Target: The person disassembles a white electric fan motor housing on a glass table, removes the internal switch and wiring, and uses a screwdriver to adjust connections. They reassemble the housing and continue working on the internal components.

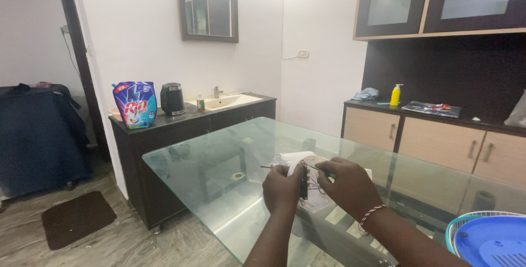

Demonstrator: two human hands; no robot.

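Both my hands are raised over a glass table (pixel 219 163). My left hand (pixel 282 189) pinches a small dark circuit board (pixel 303 182), held upright on its edge with thin wires trailing from it. My right hand (pixel 348 186), with a braided band on its wrist, grips a thin green-handled tool (pixel 320 169) whose tip meets the board. A white sheet or cloth (pixel 290 160) lies on the glass just behind the hands. A small roll of tape (pixel 238 177) rests on the glass to the left.
A blue plastic fan part (pixel 490 242) sits at the table's near right corner. A dark counter (pixel 192 116) by the far wall carries a blue pouch (pixel 135 104), a black kettle (pixel 172 99) and a sink. A side cabinet with a yellow bottle (pixel 395 95) stands at right.
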